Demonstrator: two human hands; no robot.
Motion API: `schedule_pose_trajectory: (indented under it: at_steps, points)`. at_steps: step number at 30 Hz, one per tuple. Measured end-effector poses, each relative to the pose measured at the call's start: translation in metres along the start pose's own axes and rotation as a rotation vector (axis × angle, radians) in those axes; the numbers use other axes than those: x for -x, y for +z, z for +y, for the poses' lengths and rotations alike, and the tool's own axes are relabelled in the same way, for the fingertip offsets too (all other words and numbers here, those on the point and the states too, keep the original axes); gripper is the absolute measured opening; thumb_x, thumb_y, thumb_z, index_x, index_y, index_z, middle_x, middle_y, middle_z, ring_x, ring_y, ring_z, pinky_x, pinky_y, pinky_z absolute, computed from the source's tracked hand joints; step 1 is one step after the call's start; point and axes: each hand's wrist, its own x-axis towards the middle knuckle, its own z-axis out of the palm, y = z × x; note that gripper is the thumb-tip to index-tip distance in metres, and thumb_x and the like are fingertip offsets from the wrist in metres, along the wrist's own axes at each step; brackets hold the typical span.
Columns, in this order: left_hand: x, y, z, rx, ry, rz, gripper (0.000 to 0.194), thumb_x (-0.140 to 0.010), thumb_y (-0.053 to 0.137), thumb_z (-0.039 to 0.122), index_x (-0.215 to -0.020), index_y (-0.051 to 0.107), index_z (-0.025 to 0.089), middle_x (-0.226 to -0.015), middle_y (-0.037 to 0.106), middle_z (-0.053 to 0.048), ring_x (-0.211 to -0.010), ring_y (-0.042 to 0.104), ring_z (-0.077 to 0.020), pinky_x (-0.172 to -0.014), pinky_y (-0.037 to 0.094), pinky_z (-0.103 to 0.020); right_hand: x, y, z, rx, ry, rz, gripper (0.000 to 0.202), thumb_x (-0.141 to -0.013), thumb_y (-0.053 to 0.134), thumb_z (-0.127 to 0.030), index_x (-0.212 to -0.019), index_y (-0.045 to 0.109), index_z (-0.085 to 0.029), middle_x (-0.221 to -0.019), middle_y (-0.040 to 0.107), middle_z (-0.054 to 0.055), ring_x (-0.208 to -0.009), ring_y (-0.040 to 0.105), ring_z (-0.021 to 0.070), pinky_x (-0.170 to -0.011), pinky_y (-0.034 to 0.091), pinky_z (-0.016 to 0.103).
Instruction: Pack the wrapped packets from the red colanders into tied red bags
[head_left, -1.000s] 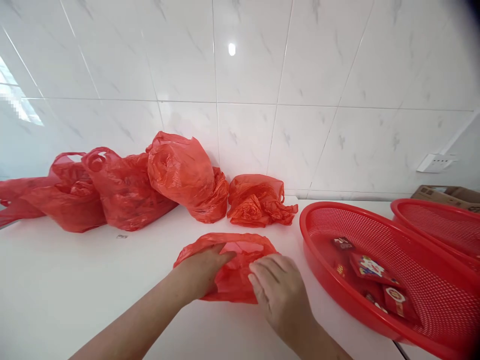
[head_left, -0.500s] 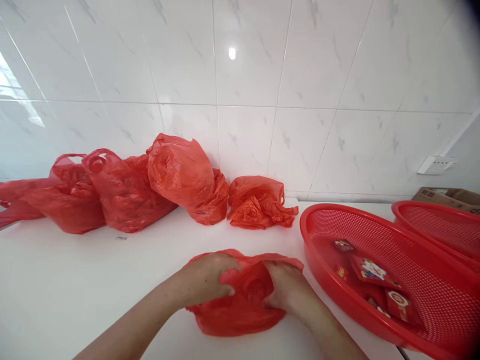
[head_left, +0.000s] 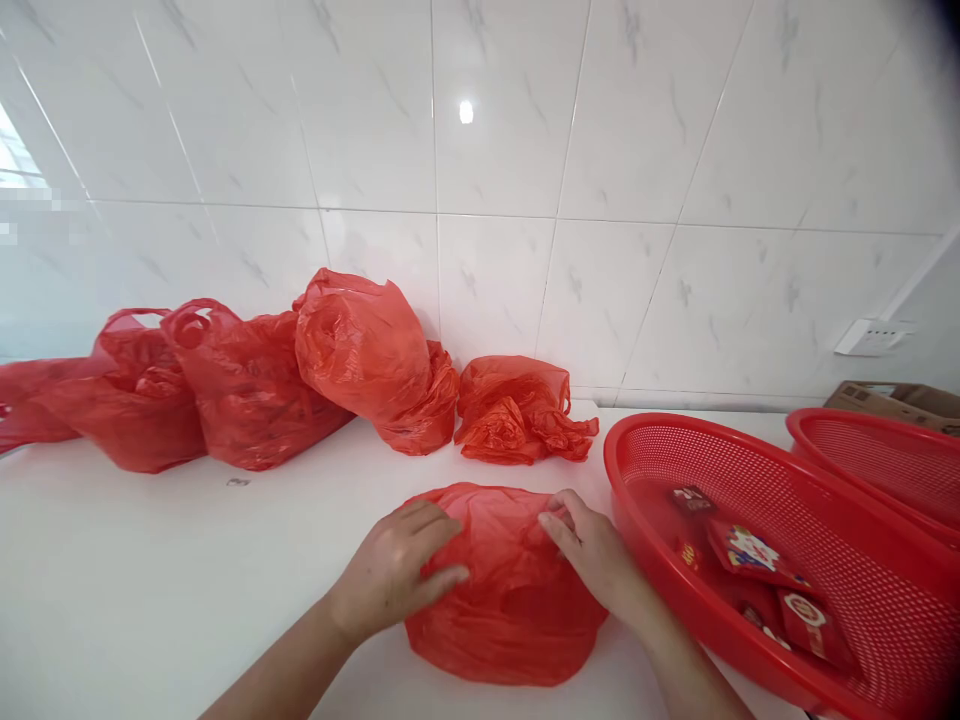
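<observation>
A red plastic bag [head_left: 517, 640] lies low on the white table in front of me, its upper side loosely spread. My left hand [head_left: 405, 560] rests against the bag's left side, with thumb and fingers apart. At the upper right part of the bag is my right hand [head_left: 589, 545], its fingers curled and thumb and fingertips closed on the thin film. What the bag contains, if anything, is hidden. Just right of that hand stands a red perforated plastic basket [head_left: 750, 470] with several small packaged items, among them a red packet [head_left: 750, 550].
Along the tiled wall stand filled red bags, including a tied bag [head_left: 360, 350] and a handled bag [head_left: 255, 390]. A crumpled red bag [head_left: 517, 410] lies beside them. Behind the basket are a second red basket [head_left: 870, 450] and a cardboard box [head_left: 892, 400]. A socket [head_left: 874, 337] is on the wall.
Both hands have come out from the bag's opening to its outer sides. The bag now looks wider and flatter, and my left hand's fingers have spread on it.
</observation>
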Motion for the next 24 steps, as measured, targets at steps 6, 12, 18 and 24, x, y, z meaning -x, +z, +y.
schedule_pose_trajectory:
  at_steps: [6,12,18,24]
  points:
    - [0.016,0.005,0.020,-0.062,0.131,-0.065,0.022,-0.081,0.060,0.031,-0.101,0.062,0.023,-0.080,0.064,-0.002,-0.080,0.059,-0.0199,-0.101,0.032,-0.053,-0.004,0.012,0.005,0.260,0.101,0.091,0.020,-0.087,0.048,-0.032,-0.100,0.051,-0.018,-0.082,0.065,0.007,-0.070,0.061,0.0191,-0.056,0.037,0.025]
    - [0.028,0.012,0.009,-0.101,0.135,0.061,0.026,-0.080,0.062,0.041,-0.099,0.061,0.023,-0.089,0.065,-0.004,-0.095,0.058,-0.0229,-0.108,0.020,-0.054,0.005,0.009,-0.015,0.467,-0.130,0.304,0.023,-0.092,0.037,-0.022,-0.085,0.059,-0.020,-0.082,0.062,0.005,-0.071,0.057,0.0175,-0.062,0.038,0.028]
    - [0.012,0.006,-0.008,-0.094,-0.344,0.361,0.025,-0.082,0.057,0.031,-0.105,0.061,0.024,-0.121,0.053,-0.012,-0.114,0.050,-0.0301,-0.095,0.040,-0.051,0.015,0.026,-0.030,0.480,-0.273,0.138,0.021,-0.083,0.058,-0.029,-0.101,0.064,-0.021,-0.096,0.062,0.008,-0.088,0.057,0.0237,-0.076,0.046,0.036]
    - [-0.016,-0.010,-0.022,0.531,-0.887,0.138,0.055,-0.075,0.057,0.052,-0.123,0.050,0.026,-0.101,0.056,-0.006,-0.078,0.061,-0.0199,-0.061,0.051,-0.032,0.020,0.026,-0.036,0.467,-0.336,0.096,0.020,-0.084,0.057,-0.023,-0.102,0.065,-0.021,-0.101,0.064,0.008,-0.093,0.058,0.0241,-0.082,0.047,0.039]
